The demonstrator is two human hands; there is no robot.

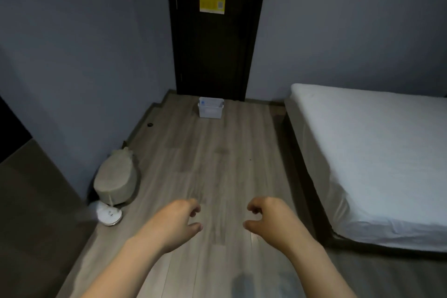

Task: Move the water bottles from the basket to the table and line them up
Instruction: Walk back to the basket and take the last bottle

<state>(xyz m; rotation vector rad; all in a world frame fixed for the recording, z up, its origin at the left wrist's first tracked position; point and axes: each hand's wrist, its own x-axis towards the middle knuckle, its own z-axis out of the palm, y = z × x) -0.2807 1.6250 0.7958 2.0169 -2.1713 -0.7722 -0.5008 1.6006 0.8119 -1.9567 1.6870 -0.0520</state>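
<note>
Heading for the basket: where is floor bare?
Bare: the grey wood floor between the beige woven pouf and the white-sheeted bed, up to the white plastic basket at the dark door. Crowded: the left wall, where the pouf and a white round device sit.

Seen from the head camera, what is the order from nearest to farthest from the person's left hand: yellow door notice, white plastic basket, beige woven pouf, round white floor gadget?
1. Round white floor gadget, on the floor left of the left hand.
2. Beige woven pouf, just behind the gadget.
3. White plastic basket, ahead at the foot of the dark door.
4. Yellow notice, high on that door.
</note>
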